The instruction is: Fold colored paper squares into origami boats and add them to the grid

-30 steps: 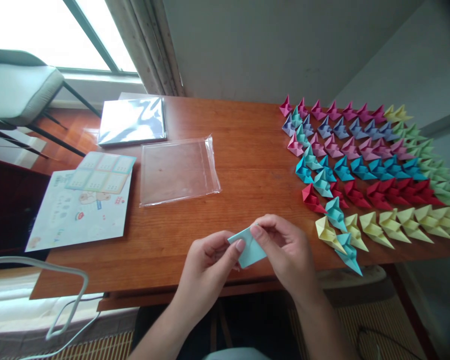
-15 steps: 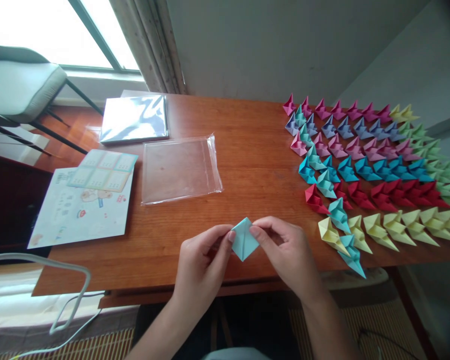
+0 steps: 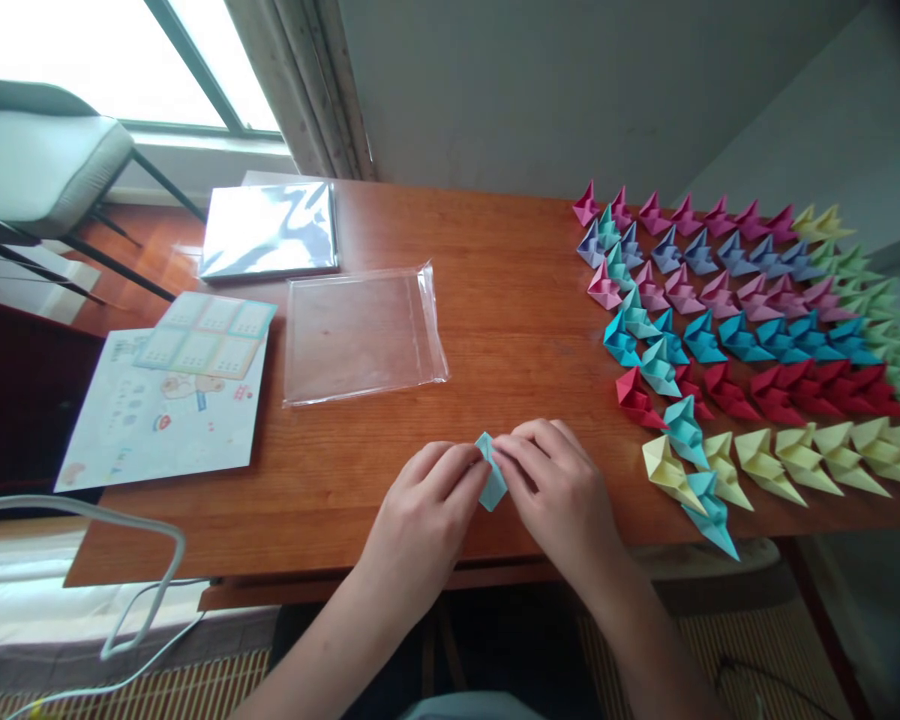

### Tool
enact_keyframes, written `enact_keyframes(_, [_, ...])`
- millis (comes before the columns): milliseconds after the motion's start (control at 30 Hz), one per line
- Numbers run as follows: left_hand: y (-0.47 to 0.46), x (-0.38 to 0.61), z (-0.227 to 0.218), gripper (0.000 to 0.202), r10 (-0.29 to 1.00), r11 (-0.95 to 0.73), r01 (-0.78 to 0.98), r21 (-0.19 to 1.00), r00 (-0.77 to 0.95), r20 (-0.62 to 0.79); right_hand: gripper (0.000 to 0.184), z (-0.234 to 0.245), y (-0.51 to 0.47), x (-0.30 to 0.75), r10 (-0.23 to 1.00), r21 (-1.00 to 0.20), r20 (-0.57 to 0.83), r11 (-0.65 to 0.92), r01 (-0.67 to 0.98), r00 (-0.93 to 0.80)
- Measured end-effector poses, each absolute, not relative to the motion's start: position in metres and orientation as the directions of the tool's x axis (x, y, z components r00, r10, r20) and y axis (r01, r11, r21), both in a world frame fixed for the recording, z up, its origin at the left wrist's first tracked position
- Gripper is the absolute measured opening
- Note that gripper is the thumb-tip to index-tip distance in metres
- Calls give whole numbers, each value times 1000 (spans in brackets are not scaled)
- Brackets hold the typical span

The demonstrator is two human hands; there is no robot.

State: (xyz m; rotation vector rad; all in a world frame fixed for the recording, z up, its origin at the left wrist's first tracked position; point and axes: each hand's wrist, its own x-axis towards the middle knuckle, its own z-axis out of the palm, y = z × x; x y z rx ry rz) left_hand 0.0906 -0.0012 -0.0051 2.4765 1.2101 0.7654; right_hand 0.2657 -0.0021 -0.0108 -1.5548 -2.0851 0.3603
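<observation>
A small light-blue folded paper (image 3: 489,475) lies low at the front middle of the wooden table (image 3: 510,300). My left hand (image 3: 427,510) pinches its left side with curled fingers. My right hand (image 3: 559,490) pinches its right side, fingertips meeting the left hand's over the paper. Most of the paper is covered by my fingers. Rows of several finished origami pieces (image 3: 742,340) in pink, purple, blue, red, yellow and green lie on the table to the right of my hands.
An empty clear plastic sleeve (image 3: 360,335) lies behind my hands. A shiny pack of paper (image 3: 270,230) sits at the back left. Printed instruction sheets (image 3: 165,400) overhang the table's left edge. A chair (image 3: 37,170) stands by the window; a white cable (image 3: 120,560) loops below.
The blue paper has gone from a spread diamond held up between my hands to a narrower fold pressed down near the table. Both hands have closed in together over it.
</observation>
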Motion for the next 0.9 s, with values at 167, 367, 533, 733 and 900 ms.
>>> enact_keyframes(167, [0, 90, -4, 21, 748, -663, 649, 374, 592, 298, 28, -11, -6, 271, 908, -422, 230, 416, 805, -349])
enact_keyframes(367, [-5, 91, -4, 22, 735, -677, 676, 292, 609, 298, 34, -11, -9, 270, 893, -300, 196, 449, 842, -406])
enact_keyframes(533, [-9, 93, -8, 24, 754, -655, 704, 274, 585, 299, 34, -11, -8, 268, 901, -261, 184, 431, 864, -393])
enact_keyframes(733, [-6, 94, -2, 22, 728, -680, 689, 251, 594, 342, 35, -9, -4, 286, 882, -497, 169, 461, 735, -439])
enact_keyframes(900, [-5, 94, 3, 26, 721, -686, 685, 247, 592, 361, 27, -7, -9, 296, 871, -568, 178, 471, 675, -457])
